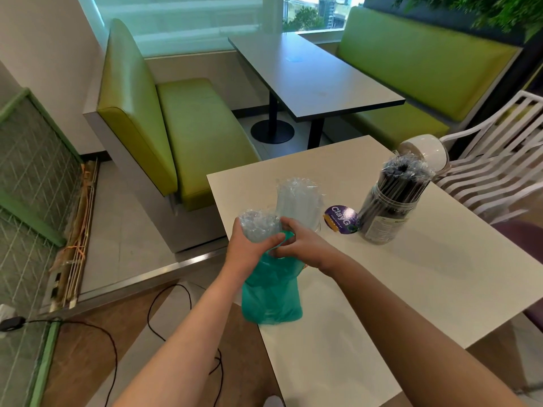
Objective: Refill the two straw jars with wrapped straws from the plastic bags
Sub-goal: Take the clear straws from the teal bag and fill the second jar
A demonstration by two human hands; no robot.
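At the bench's [382, 289] near-left edge, the left hand [249, 245] gripped a bundle of clear straws [258, 226] rising from the green bag [271, 298], while the right hand [299, 242] pinched the bag's mouth. The step looked like drawing straws out; next they need carrying to the clear jar [298, 201] just behind. That jar's base was hidden by the hands, and the dark jar [388, 210] already looked full.

Two jars stand on the white table [440, 259]: one with clear straws [298, 201], one with black straws [390, 207]. One green bag [270, 298], one purple lid [342, 219], one white lid [426, 152]. Two hands: left [249, 245], right [302, 245].
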